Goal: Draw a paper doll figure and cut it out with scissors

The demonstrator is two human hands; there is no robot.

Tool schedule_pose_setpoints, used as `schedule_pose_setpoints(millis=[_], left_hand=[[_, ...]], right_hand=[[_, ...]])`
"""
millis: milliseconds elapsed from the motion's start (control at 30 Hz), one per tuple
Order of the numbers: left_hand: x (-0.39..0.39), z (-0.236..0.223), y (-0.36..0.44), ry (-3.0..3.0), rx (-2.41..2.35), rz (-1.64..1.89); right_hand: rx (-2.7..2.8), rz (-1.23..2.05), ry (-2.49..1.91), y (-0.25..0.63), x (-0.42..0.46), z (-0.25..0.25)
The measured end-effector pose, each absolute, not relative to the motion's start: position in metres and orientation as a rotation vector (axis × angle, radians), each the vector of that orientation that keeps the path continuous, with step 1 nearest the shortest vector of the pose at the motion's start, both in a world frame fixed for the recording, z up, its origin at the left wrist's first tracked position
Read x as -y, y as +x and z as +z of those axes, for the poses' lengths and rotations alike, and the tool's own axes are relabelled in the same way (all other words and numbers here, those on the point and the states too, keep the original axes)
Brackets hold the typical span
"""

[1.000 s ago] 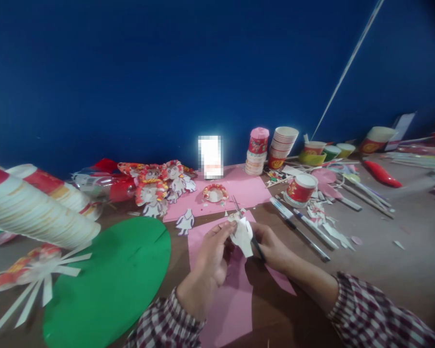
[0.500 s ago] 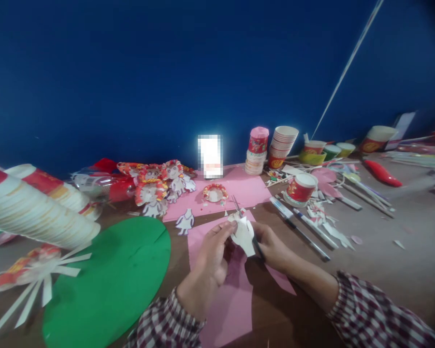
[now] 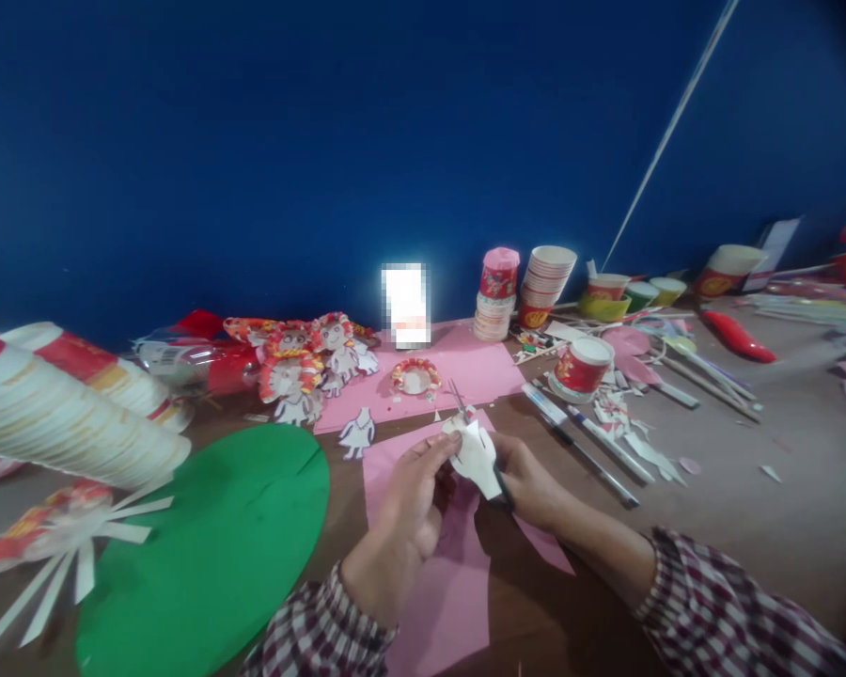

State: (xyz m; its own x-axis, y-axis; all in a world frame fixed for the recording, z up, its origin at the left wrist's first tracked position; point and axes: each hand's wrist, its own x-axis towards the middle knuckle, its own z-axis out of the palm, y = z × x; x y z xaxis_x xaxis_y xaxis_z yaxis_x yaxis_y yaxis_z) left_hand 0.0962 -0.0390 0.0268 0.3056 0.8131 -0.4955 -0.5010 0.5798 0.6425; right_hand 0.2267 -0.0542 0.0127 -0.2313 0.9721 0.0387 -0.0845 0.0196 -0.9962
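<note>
My left hand [image 3: 419, 489] pinches a white paper cutout [image 3: 477, 463] between thumb and fingers, above a pink paper sheet [image 3: 441, 606]. My right hand [image 3: 525, 480] is closed on a pair of scissors [image 3: 458, 395]; the blades poke out past the far edge of the cutout, and a dark handle shows by the fingers. Just beyond lies a ring with red and yellow trim [image 3: 415, 377] on another pink sheet [image 3: 490, 367]. To the left rests a paper dress-shaped figure [image 3: 357, 434] with a dark outline. The cutout hides part of the scissors.
A green oval sheet [image 3: 211, 555] and stacked paper cups [image 3: 70, 414] fill the left. Decorated paper dolls [image 3: 292, 371] stand at back left. Markers [image 3: 610, 447], a red cup [image 3: 584, 369], paper scraps [image 3: 652, 456] and a red object [image 3: 739, 337] lie right. A blue wall [image 3: 423, 141] rises behind.
The cutout has tilted slightly and shifted a little to the right in my hands. The rest of the view has slid slightly left; both hands keep their hold.
</note>
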Motion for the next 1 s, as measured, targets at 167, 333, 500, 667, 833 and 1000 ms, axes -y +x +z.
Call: schedule_pose_setpoints(millis=[167,333,500,667,833,1000], left_hand=[[0.0384,0.0291,0.0964,0.395,-0.908,0.908],[0.0375,0.0273,0.0959,0.403,-0.895,0.917],[0.0370,0.0251,0.0954,0.416,-0.892,0.928],[0.0366,0.0263,0.0953,0.412,-0.903,0.955],[0.0370,0.0269,0.0943,0.436,-0.918,0.954],[0.0370,0.0270,0.0926,0.483,-0.923,0.937]], right_hand=[[1.330,1.387,-1.029,0.2274,0.0550,0.0151],[1.321,1.408,-1.032,0.2284,0.0533,0.0156],[1.319,1.452,-1.031,0.2291,0.0534,0.0163],[1.303,1.493,-1.066,0.2296,0.0539,0.0166],[1.299,1.492,-1.104,0.2301,0.0544,0.0165],[1.304,1.494,-1.086,0.2309,0.0555,0.0170]])
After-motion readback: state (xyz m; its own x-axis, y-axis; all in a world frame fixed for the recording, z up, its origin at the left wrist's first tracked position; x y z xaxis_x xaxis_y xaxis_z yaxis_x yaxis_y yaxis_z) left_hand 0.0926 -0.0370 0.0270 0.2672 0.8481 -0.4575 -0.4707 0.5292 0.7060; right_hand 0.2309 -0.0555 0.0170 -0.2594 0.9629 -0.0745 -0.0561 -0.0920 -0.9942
